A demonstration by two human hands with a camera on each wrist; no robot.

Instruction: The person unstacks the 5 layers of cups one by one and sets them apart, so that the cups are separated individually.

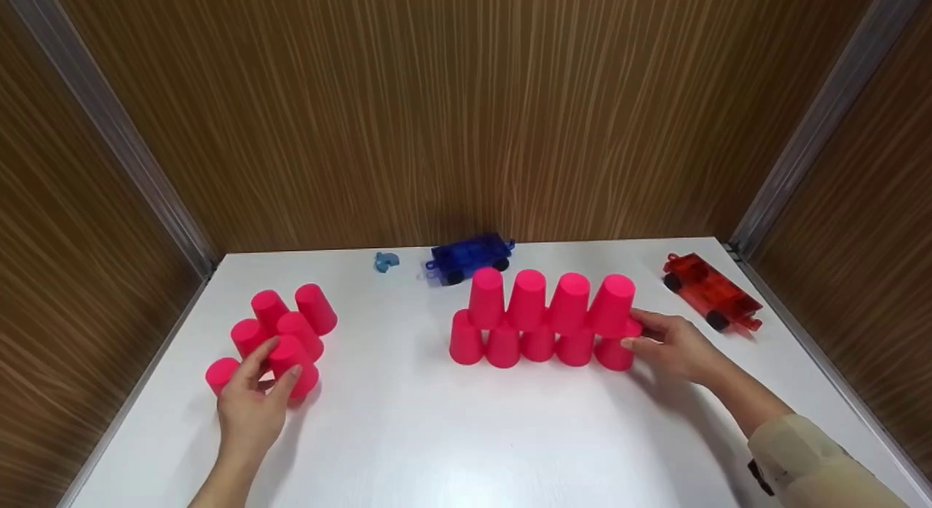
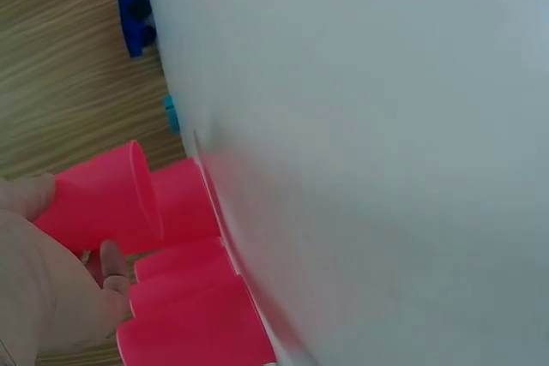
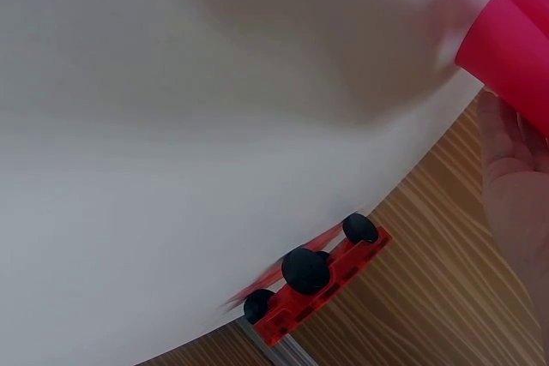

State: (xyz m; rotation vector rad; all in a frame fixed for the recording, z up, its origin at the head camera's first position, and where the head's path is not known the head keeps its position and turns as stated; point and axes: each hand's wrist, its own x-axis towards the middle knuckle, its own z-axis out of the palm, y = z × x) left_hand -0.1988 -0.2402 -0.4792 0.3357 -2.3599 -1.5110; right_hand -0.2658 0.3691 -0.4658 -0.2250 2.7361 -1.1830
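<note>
Fingers (image 1: 261, 356) and thumb of a person's left hand (image 1: 251, 413) pinch a pink cup (image 1: 297, 370) at the left of a white tabletop (image 1: 408, 435), the cup's rim clear of the surface in the left wrist view. Across the table, the right hand (image 1: 681, 351) grips the end cup (image 1: 615, 354) of a lower row (image 1: 502, 348) of five upturned pink cups, thumb in front and fingers behind, some fingertips hidden. An upper row (image 1: 528, 300) of four more stands on top.

Smooth and pale, the tabletop catches a bright glare near its front edge and soft shadows beneath both arms. Wood-grain panels close it in: a back panel (image 1: 466, 115), a left panel (image 1: 65, 239) and a right panel (image 1: 852, 275), joined at the corners by grey metal strips (image 1: 117, 122).

Beyond the two rows, near the back panel, sits a translucent blue toy car (image 1: 470, 257) with black wheels; a small light-blue piece (image 1: 386, 261) lies to its left. A translucent red toy car (image 1: 713, 290) rests at an angle near the right edge, past the right hand. Other pink cups (image 1: 315, 310) cluster around the left hand, which partly covers the leftmost. A beige sleeve (image 1: 808, 461) covers the right forearm.
</note>
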